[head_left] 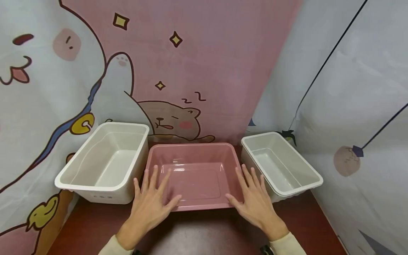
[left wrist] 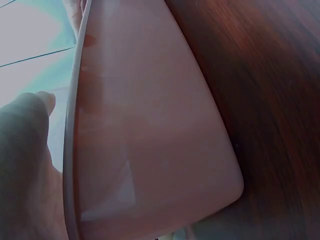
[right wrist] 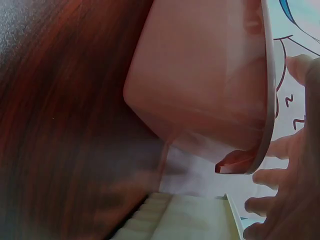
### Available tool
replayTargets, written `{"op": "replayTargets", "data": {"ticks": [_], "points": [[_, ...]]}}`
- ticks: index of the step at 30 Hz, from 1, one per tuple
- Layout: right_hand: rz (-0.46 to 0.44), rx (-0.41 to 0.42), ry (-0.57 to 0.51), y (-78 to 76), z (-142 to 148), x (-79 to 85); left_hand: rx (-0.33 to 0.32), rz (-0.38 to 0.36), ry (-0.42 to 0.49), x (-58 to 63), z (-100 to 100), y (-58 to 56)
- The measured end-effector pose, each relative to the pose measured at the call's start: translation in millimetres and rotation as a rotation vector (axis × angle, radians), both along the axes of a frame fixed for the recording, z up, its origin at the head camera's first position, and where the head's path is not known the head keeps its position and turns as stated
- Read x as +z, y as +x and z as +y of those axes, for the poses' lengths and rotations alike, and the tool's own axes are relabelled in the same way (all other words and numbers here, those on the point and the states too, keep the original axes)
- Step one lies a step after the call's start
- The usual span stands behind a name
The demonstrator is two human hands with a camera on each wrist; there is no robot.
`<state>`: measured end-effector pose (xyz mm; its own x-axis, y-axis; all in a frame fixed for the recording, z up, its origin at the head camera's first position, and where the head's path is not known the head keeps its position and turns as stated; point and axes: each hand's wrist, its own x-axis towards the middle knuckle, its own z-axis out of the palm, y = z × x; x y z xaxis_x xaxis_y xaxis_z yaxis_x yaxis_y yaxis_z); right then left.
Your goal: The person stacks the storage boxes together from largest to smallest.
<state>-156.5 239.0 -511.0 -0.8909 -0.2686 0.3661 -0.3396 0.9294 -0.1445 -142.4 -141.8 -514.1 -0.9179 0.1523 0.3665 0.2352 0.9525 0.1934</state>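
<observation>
A shallow pink plastic bin (head_left: 194, 184) stands on the dark wooden table, its inside bare and glossy. Over its front left corner spreads my left hand (head_left: 149, 202), palm down with fingers straight and apart. My right hand (head_left: 255, 202) lies the same way over the front right corner, fingers pointing forward. Seen from the left wrist, the thumb (left wrist: 35, 120) is just beyond the rim of the pink bin (left wrist: 145, 120). In the right wrist view, several straight fingers (right wrist: 272, 177) show beside the rim of the pink bin (right wrist: 200, 70). Neither hand grips anything.
A deep white bin (head_left: 137, 156) stands left of the pink one, and a smaller white bin (head_left: 299, 164) angles away on the right. Behind them hangs a cartoon-printed cloth (head_left: 216, 71), with more printed cloth at both sides. The brown table (head_left: 204, 233) runs toward me.
</observation>
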Motion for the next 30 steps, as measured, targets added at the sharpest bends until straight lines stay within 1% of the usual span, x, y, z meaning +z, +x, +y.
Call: {"op": "replayTargets", "data": {"ticks": [3, 7, 11, 13, 18, 30], "points": [[-0.015, 0.001, -0.001, -0.7, -0.2, -4.4, 0.011, -0.013, 0.022, -3.5, -2.1, 0.0], [-0.046, -0.010, 0.001, 1.2, 0.9, -8.7, 0.025, -0.052, 0.050, -8.2, -5.1, 0.0], [-0.037, -0.016, -0.006, 2.0, 2.6, -10.7, 0.036, -0.064, 0.079, -10.7, -6.6, -2.7], [-0.034, -0.021, -0.017, 1.7, 3.1, -10.8, 0.040, -0.050, 0.095, -10.7, -6.5, -4.9], [-0.062, -0.031, -0.045, 1.1, 2.7, -11.0, 0.050, -0.023, 0.122, -10.7, -5.8, -9.9], [-0.076, -0.057, -0.047, 6.8, 6.7, -13.2, 0.062, -0.075, 0.145, -10.0, -2.9, -15.3]]}}
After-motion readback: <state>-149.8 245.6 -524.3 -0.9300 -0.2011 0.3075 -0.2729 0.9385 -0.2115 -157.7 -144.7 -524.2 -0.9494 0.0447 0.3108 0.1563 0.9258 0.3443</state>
